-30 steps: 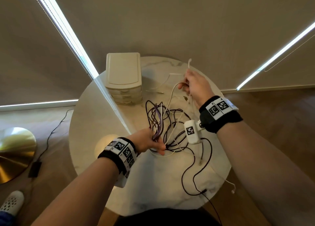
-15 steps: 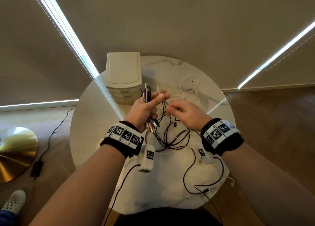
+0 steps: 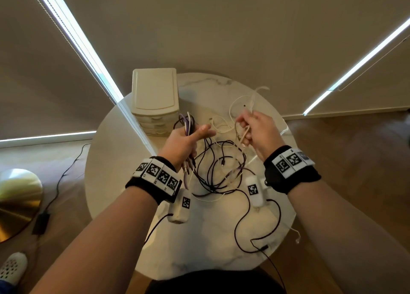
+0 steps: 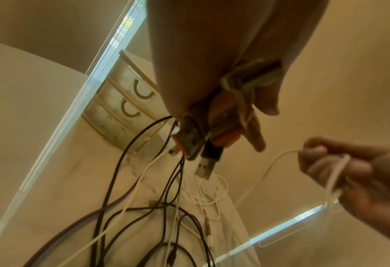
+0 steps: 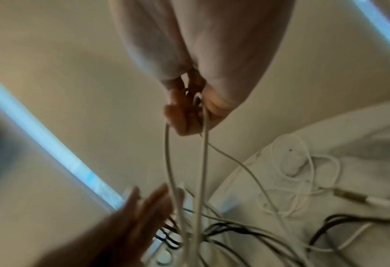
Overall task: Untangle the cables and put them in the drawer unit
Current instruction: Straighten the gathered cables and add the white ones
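Note:
A tangle of black, purple and white cables (image 3: 218, 167) hangs between my hands above the round marble table (image 3: 111, 178). My left hand (image 3: 188, 138) grips a folded bunch of purple and black cables (image 3: 187, 123); their USB plugs (image 4: 206, 162) stick out below the palm. My right hand (image 3: 253, 127) pinches a white cable (image 5: 203, 153) and holds it raised to the right of the left hand. The cream drawer unit (image 3: 154, 103) stands at the table's far left, with its drawers (image 4: 130, 101) closed.
More thin white cable (image 3: 221, 125) lies loose on the table beyond my hands. A black cable (image 3: 255, 234) trails over the near right edge. On the floor at left are a brass lamp base (image 3: 15, 202) and a black cord (image 3: 64, 178).
My right hand has swung right and upward, away from the left hand, pulling the white cable out of the tangle. The left hand stays raised with its bunch.

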The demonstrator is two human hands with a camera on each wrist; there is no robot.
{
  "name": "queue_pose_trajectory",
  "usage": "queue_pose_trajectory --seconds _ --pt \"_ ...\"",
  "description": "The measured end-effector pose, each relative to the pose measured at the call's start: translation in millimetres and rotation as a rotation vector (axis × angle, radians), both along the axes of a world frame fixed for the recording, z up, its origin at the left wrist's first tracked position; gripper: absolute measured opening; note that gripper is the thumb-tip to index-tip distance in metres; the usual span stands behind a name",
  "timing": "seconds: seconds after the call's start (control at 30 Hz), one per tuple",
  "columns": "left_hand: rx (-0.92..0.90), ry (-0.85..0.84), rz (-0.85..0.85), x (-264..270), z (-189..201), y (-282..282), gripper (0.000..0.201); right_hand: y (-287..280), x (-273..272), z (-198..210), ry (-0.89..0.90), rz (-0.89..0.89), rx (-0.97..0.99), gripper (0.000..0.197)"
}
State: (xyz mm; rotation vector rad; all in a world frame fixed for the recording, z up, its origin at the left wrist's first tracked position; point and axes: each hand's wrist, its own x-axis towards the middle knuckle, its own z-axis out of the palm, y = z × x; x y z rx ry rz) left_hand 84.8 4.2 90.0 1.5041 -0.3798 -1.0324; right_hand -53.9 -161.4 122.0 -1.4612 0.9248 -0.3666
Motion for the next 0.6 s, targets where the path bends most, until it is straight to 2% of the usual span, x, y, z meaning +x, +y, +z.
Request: queue_pose_trajectory --seconds 0.1,0.2,0.3,0.4,0.5,0.6 --pt "-0.038 0.021 -0.162 -17 2 0 0.038 0 13 17 -0.308 -0.158 0.340 0.028" --pt "-0.064 0.011 -0.334 -28 4 -3 0.045 3 21 25 -0.423 -0.169 0.433 0.024" --pt "-0.015 -0.027 -0.409 -25 5 -1 0.029 0 22 29 -0.412 -0.222 0.379 0.023" --pt "-0.009 -0.023 -0.378 -14 2 7 0.015 -9 18 26 -0.281 -0.311 0.249 0.024" --pt "0.009 -0.005 -0.401 -2 1 11 0.020 -8 13 18 -0.226 -0.378 0.227 0.024" --pt "0.099 -0.079 -0.444 4 1 12 0.027 -7 13 9 -0.194 -0.423 0.213 0.025"
